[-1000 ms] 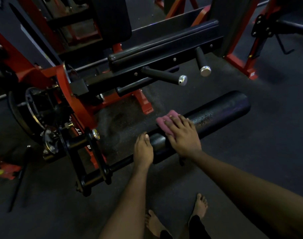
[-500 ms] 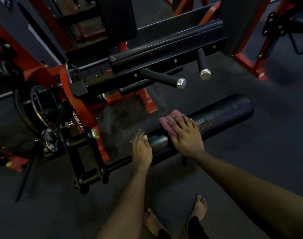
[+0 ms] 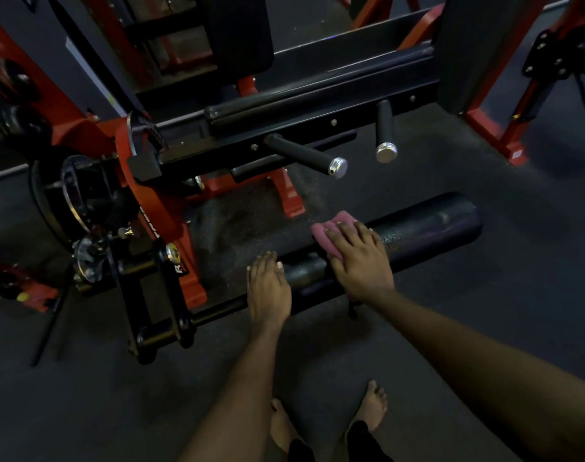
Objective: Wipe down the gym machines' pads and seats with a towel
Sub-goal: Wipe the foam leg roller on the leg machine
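Pressing the pink towel (image 3: 331, 228) flat on the middle of the black roller pad (image 3: 434, 225), the right hand (image 3: 361, 261), fingers spread, is mid-wipe while the left hand (image 3: 268, 288) rests relaxed on its inner end; next, likely, the speckled outer stretch.

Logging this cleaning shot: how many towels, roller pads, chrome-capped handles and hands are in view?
Pink towel: 1
Roller pad: 1
Chrome-capped handles: 2
Hands, left hand and right hand: 2
Total: 6
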